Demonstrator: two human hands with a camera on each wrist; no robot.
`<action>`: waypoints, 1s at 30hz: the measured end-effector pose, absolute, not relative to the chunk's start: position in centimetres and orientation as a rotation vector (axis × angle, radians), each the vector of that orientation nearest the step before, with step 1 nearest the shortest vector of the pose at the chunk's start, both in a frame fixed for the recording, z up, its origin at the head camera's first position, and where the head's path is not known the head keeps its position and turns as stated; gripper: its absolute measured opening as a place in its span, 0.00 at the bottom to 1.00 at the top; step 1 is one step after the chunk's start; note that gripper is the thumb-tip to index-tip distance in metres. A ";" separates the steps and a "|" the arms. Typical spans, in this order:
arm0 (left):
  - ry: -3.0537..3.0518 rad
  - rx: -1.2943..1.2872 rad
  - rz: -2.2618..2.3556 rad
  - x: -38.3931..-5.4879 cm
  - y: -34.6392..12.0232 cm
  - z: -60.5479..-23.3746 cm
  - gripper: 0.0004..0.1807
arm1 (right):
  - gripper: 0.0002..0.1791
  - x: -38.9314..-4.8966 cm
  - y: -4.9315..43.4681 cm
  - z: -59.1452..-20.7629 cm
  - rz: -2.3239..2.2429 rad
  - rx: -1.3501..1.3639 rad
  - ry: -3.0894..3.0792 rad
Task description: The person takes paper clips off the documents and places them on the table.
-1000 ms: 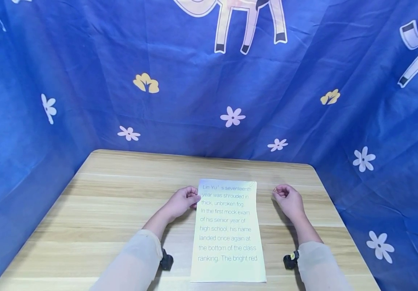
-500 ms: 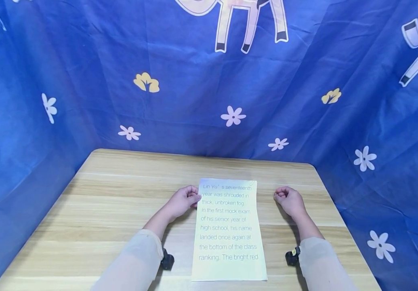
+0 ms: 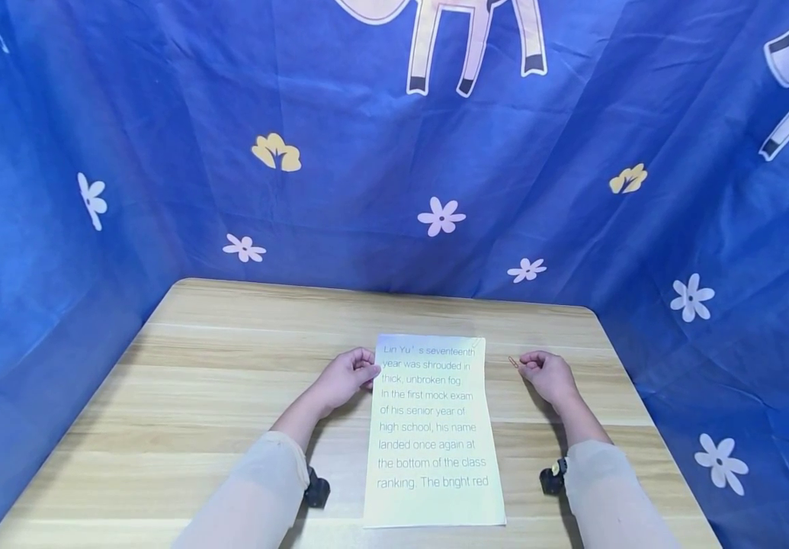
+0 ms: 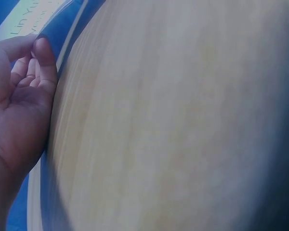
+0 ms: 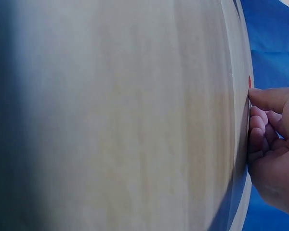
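Note:
A sheet of paper (image 3: 435,505) with large printed text lies lengthwise before me in the head view. Its upper left edge is pinched between the thumb and fingers of my left hand (image 3: 347,379). A pale paper clip (image 3: 476,343) shows at the sheet's top right corner. To the right of the sheet, my right hand (image 3: 549,377) pinches a small red paper clip (image 3: 513,362), which sticks out leftward past the fingertips. In the right wrist view, only the red tip of that clip shows above the thumb. The left wrist view shows the sheet's edge at my left thumb.
The wooden table (image 3: 195,366) reaches out on both sides of the sheet and behind it. A blue curtain (image 3: 367,183) printed with flowers and animals hangs around its back and sides. A black wrist camera sits under each sleeve cuff.
The red paper clip now sticks out from my right fingertips, where earlier it was mostly hidden. The right hand has shifted slightly right. My left hand keeps its hold on the sheet.

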State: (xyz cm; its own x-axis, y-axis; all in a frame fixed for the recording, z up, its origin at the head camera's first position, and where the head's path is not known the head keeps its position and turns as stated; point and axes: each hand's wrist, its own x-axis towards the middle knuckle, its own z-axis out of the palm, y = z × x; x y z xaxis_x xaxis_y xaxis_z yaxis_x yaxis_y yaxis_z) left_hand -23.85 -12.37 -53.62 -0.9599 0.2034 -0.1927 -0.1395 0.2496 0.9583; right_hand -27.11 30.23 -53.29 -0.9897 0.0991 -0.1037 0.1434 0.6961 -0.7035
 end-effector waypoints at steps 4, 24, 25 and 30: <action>2.247 0.057 1.771 -23.8 -12.3 -53.5 0.06 | 0.12 -27.1 30.2 -53.2 -1.207 0.214 2.822; 2.252 0.057 1.785 -23.7 -12.3 -53.6 0.07 | 0.21 -27.2 31.1 -53.1 -1.863 0.449 2.405; 2.257 0.063 1.783 -23.6 -12.3 -53.6 0.07 | 0.21 -27.1 30.9 -52.9 -1.889 0.465 2.401; 2.280 0.085 1.780 -23.6 -12.2 -53.7 0.08 | 0.20 -26.9 29.1 -52.1 -2.027 0.508 2.399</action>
